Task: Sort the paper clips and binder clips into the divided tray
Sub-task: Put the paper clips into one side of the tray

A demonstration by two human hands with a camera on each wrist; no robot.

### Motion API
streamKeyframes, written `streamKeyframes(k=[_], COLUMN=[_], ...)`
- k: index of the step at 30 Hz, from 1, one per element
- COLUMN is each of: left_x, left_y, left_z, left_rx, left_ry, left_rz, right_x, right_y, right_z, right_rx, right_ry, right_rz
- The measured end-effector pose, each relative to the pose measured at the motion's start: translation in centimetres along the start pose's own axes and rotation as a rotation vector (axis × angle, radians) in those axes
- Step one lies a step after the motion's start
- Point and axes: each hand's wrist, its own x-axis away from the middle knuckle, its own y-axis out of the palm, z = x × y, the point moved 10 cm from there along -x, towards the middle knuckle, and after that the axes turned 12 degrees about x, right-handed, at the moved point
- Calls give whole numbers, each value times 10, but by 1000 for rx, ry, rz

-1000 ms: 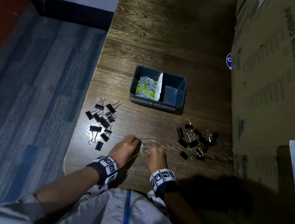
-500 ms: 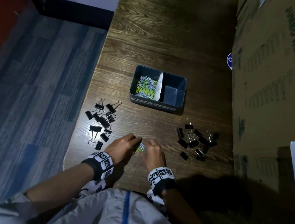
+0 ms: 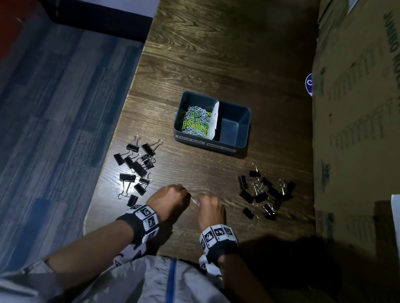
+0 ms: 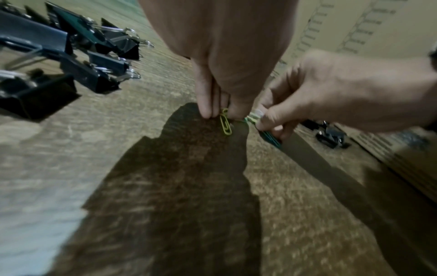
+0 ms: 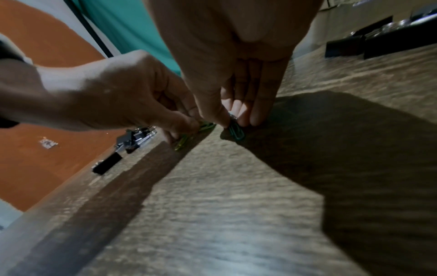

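Observation:
A dark divided tray (image 3: 243, 134) stands mid-table; its left compartment holds several green and white paper clips (image 3: 196, 121), its right one is bare. My left hand (image 3: 170, 197) and right hand (image 3: 207, 207) meet near the front edge. The left hand (image 4: 222, 112) pinches a yellow-green paper clip (image 4: 225, 125). The right hand (image 5: 232, 119) pinches a green paper clip (image 5: 237, 131), and more clips show between its fingers in the left wrist view. Black binder clips lie in a left pile (image 3: 137, 165) and a right pile (image 3: 265, 194).
A large cardboard box (image 3: 381, 99) lines the table's right side. The table's left edge (image 3: 118, 140) drops to blue-grey floor just beyond the left pile. A white divider card (image 3: 214, 121) splits the tray. Bare wood lies beyond the tray.
Both hands slid a little farther from the body along the table, still fingering the paper clips between them. The tray and both binder clip piles stayed put.

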Motion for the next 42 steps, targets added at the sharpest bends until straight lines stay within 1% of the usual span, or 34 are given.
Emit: streamKeyframes(k=[2, 5, 8, 12, 14, 15, 16, 17, 19, 22, 23, 25, 27, 29, 30, 31, 32, 35, 36, 37, 39, 42], left_x=[2, 6, 2, -22, -38, -46, -53, -59, -65, -51, -45, -34, -22, -10, -3, 3, 9, 19, 21, 22, 22, 17], left_y=[-10, -24, -56, -128, -164, -177, -185, -188, -186, -176, -166, -140, -110, -78, -64, -50, -39, -7, 3, 10, 17, 15], left_z=[-7, -15, -21, -9, 3, 3, 2, 0, -6, -12, -16, -21, -24, -25, -25, -28, -31, -38, -40, -41, -40, -23], left_rx=[123, 257, 364, 430, 425, 425, 438, 460, 470, 394, 368, 325, 267, 167, 115, 77, 50, 22, 39, 57, 79, 83], left_ry=[-36, -38, -30, 41, 84, 83, 66, 50, 47, 60, 62, 66, 69, 72, 66, 57, 48, 49, 50, 49, 45, 81], left_rz=[41, 99, 198, 377, 480, 520, 534, 527, 503, 555, 554, 482, 358, 211, 144, 95, 63, -13, -38, -47, -45, -39], right_x=[0, 4, 9, 11, 3, -3, -10, -18, -33, -57, -64, -74, -77, -72, -68, -64, -59, -38, -27, -17, -2, 16], right_y=[0, 0, 0, -20, -34, -43, -54, -67, -100, -149, -163, -183, -192, -183, -171, -154, -134, -59, -38, -21, 1, 11], right_z=[7, 25, 45, 45, 37, 33, 30, 26, 16, 0, -4, -10, -10, -6, -2, 3, 8, 23, 29, 36, 41, 33], right_rx=[-44, -155, -274, -322, -322, -314, -318, -332, -375, -445, -467, -501, -491, -445, -413, -377, -330, -179, -133, -97, -70, -40], right_ry=[30, 136, 224, 196, 161, 150, 142, 126, 101, 68, 52, 27, 27, 33, 34, 34, 39, 47, 57, 71, 69, 20], right_rz=[-3, -4, 7, 55, 18, 4, 14, 52, 172, 315, 349, 401, 444, 459, 445, 411, 347, 48, -26, -63, -84, -98])
